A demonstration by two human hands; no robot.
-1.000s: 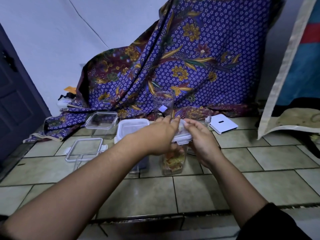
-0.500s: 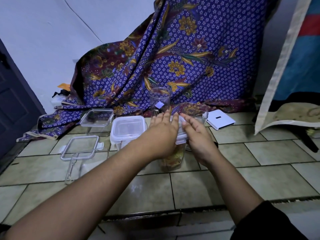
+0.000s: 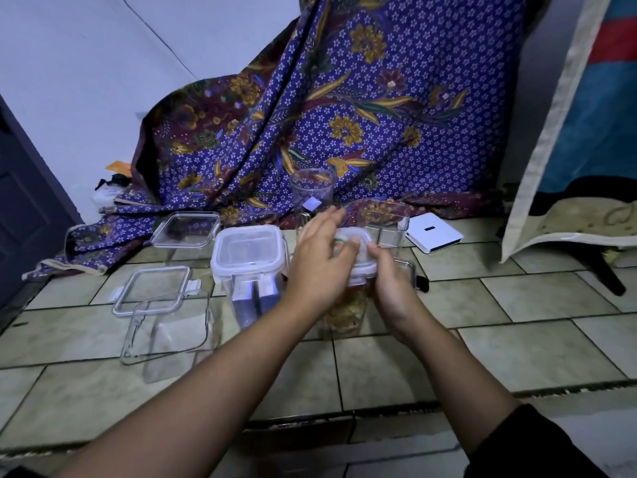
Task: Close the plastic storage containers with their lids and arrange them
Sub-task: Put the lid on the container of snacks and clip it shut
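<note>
At the middle of the tiled floor (image 3: 517,298), your left hand (image 3: 320,267) lies with straight fingers on the white lid (image 3: 358,267), while your right hand (image 3: 393,288) grips the lid's 3 o'clock edge. That lid sits on the snack-filled container (image 3: 343,315); a closed container (image 3: 250,260) stands at its 9 o'clock.

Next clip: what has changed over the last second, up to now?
The left hand has shifted left, its straight fingers seemingly lifting, so more of the lid shows. The right hand has dropped from the lid's top to its right edge, fingers curled on it. The lid stays on the filled container. The closed container and loose lid have not moved.
</note>
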